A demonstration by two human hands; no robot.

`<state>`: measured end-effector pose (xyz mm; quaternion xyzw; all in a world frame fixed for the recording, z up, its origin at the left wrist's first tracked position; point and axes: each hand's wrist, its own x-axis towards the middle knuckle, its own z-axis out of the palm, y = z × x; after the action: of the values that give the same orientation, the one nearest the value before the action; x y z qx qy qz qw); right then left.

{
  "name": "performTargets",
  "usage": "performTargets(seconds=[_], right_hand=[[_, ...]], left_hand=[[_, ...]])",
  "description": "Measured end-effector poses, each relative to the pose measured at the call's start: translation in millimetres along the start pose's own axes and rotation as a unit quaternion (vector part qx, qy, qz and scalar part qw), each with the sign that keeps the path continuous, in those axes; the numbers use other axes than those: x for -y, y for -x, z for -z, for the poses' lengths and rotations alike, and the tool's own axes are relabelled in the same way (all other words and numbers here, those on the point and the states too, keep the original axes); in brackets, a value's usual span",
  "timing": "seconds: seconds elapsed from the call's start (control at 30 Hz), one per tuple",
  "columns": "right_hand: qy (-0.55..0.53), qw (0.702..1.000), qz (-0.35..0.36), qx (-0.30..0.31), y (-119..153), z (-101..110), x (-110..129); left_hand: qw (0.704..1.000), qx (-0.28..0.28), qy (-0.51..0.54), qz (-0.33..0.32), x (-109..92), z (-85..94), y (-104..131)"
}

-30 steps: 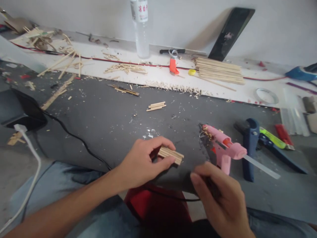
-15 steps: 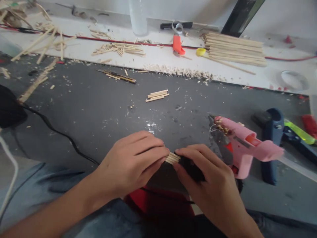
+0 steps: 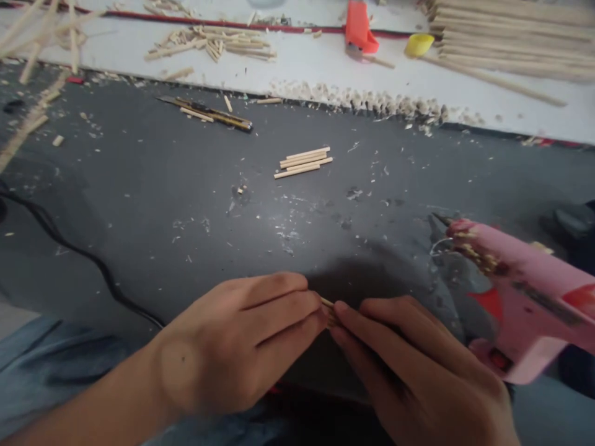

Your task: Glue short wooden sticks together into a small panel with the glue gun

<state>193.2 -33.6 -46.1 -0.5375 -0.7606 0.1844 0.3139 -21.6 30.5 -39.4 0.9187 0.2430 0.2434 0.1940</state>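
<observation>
Grey worktop (image 3: 204, 192) is littered with shavings and dried bits; at its far side a white ledge (image 3: 320, 71) with a pitted edge is seen, on which cut sticks (image 3: 220, 44), an orange piece (image 3: 357, 28) and long sticks (image 3: 515, 38) are laid; a craft knife (image 3: 211, 115) and loose short sticks (image 3: 304, 163) are placed on the grey; compared with one second ago, the right hand (image 3: 421, 365) is brought from well apart to the stick bundle (image 3: 330, 316), now mostly covered; it is gripped at the worktop's near side, one end by the left hand (image 3: 263, 334), fingers curled closed, the other pinched between right thumb and fingertips; pink glue gun (image 3: 530, 285) is set to the right; bottle (image 3: 266, 2) is cut off above, contents cannot be told.
</observation>
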Motion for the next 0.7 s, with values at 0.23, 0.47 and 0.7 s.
performTargets(seconds=[0.23,0.47,0.7], right_hand=[[-0.022,1.0,-0.001,0.004,0,0,-5],[0.031,0.999,-0.033,-0.005,6,-1,-5],[0.026,0.999,-0.031,0.003,9,3,-3]], left_hand=[[0.999,-0.02,0.007,-0.036,8,-1.9,-2],[0.986,0.091,0.088,0.106,7,7.2,-8],[0.989,0.087,0.058,0.103,4,5.8,-2]])
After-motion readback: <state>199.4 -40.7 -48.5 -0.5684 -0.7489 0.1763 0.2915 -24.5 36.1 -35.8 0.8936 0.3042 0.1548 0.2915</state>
